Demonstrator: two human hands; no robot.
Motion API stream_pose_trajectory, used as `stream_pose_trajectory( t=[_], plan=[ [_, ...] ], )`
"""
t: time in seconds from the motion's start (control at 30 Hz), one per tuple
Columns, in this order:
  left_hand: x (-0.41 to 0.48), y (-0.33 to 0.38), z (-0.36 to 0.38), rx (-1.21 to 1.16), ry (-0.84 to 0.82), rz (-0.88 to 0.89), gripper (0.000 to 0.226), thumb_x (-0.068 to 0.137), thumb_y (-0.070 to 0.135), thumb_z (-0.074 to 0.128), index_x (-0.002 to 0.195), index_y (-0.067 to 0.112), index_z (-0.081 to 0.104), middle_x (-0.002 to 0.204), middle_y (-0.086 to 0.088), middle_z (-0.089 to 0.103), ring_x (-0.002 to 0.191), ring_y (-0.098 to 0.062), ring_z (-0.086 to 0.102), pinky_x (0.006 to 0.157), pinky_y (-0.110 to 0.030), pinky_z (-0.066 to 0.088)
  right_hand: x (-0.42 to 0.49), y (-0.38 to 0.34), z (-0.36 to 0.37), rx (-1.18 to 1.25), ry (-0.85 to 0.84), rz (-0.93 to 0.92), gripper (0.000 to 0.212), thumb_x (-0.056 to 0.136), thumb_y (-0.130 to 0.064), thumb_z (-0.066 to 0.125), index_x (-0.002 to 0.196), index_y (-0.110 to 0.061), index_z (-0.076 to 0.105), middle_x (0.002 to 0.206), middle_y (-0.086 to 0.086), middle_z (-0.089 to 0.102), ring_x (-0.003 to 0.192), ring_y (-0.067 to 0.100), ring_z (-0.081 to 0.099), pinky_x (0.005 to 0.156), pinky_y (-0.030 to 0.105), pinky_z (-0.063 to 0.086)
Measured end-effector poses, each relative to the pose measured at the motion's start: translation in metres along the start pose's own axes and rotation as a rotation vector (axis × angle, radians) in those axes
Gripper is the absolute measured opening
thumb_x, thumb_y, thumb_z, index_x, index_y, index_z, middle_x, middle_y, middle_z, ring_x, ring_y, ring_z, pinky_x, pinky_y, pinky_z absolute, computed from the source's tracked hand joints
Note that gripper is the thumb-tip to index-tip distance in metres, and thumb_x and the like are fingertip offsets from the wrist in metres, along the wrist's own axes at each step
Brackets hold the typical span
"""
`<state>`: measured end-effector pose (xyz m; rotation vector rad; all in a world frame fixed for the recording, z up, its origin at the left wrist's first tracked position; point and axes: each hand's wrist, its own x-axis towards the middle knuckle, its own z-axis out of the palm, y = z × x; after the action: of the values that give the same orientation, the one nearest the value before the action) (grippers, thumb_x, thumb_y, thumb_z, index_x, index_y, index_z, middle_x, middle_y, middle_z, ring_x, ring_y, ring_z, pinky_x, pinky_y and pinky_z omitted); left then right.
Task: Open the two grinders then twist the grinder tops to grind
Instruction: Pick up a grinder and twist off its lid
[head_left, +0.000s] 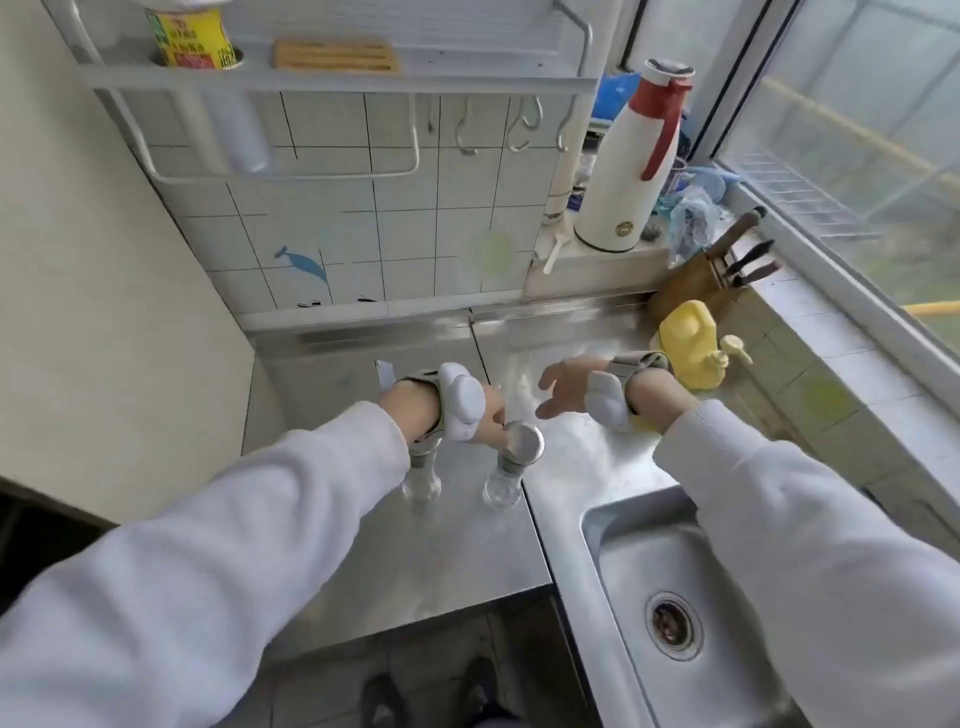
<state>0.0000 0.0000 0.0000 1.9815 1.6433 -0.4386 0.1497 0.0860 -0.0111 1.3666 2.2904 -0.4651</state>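
Grinders: left grinder (423, 470) and right grinder (511, 462) upright mid-frame, caps up.
Left hand (467, 410): fingers' spread cannot be told.
Right hand (576, 387): fingers spread, empty.

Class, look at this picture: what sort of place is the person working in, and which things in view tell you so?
Most likely a small home kitchen. A steel sink is set into a metal worktop, a knife block stands by the window, and a tiled wall carries a shelf rack with hooks.
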Motion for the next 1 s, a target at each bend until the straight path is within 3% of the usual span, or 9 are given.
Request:
stream_pose_trajectory(
  t=[0.07,0.2,0.37,0.47,0.6,0.77,1.0],
  plan=[
    [0.009,0.003,0.016,0.009,-0.090,-0.008,0.027,0.090,0.040,0.045,0.094,0.012,0.046,0.097,0.000,0.048,0.088,-0.020,0.046,0.077,-0.026,0.034,0.002,-0.001,0.007,-0.028,-0.035,-0.061,0.063,0.078,-0.048,0.062,0.130,-0.018,0.043,0.129,0.005,0.054,0.116,0.026,0.051,0.094,0.032,0.038],
    [0.034,0.002,0.064,-0.117,-0.049,-0.117,0.020,0.090,0.035,0.050,0.079,0.023,0.039,0.092,0.004,0.044,0.080,-0.018,0.039,0.064,-0.022,0.032,0.005,-0.004,0.029,-0.015,-0.074,-0.143,0.065,0.080,-0.035,0.064,0.135,-0.016,0.035,0.132,0.011,0.050,0.120,0.029,0.048,0.097,0.036,0.041],
    [0.057,0.006,0.111,-0.335,-0.022,-0.200,0.047,0.080,0.024,0.068,0.102,0.022,0.026,0.101,-0.003,0.043,0.087,-0.023,0.045,0.067,-0.026,0.038,0.009,-0.008,0.044,-0.001,-0.125,-0.263,0.067,0.078,-0.021,0.066,0.136,-0.014,0.033,0.132,0.014,0.043,0.117,0.033,0.048,0.088,0.033,0.040],
    [0.066,0.003,0.124,-0.428,0.072,-0.202,0.059,0.077,0.024,0.069,0.125,0.010,0.036,0.119,-0.008,0.050,0.108,-0.029,0.054,0.079,-0.029,0.039,0.008,-0.009,0.052,0.004,-0.066,-0.308,0.065,0.076,-0.027,0.067,0.133,-0.014,0.038,0.126,0.012,0.046,0.111,0.032,0.052,0.077,0.029,0.037],
    [0.067,0.004,0.136,-0.606,0.235,-0.205,0.069,0.076,0.026,0.070,0.132,0.007,0.035,0.129,-0.011,0.049,0.115,-0.029,0.051,0.094,-0.031,0.039,0.013,-0.009,0.061,-0.013,0.025,-0.352,0.069,0.071,-0.042,0.069,0.129,-0.019,0.040,0.118,0.007,0.051,0.103,0.030,0.056,0.079,0.033,0.047],
    [0.071,0.007,0.143,-0.877,0.362,-0.199,0.065,0.067,0.032,0.072,0.124,0.020,0.045,0.119,-0.001,0.060,0.104,-0.024,0.057,0.085,-0.030,0.045,0.019,-0.010,0.067,-0.012,0.064,-0.377,0.068,0.067,-0.044,0.071,0.124,-0.017,0.046,0.112,0.007,0.054,0.097,0.029,0.058,0.082,0.039,0.051],
    [0.087,0.020,0.146,-0.976,0.491,-0.294,0.044,0.058,0.038,0.063,0.099,0.022,0.058,0.095,0.002,0.069,0.093,-0.021,0.064,0.083,-0.040,0.052,0.024,-0.007,0.075,0.036,0.120,-0.400,0.062,0.068,-0.042,0.069,0.119,-0.014,0.050,0.109,0.008,0.057,0.094,0.030,0.059,0.079,0.037,0.051]
  ],
)
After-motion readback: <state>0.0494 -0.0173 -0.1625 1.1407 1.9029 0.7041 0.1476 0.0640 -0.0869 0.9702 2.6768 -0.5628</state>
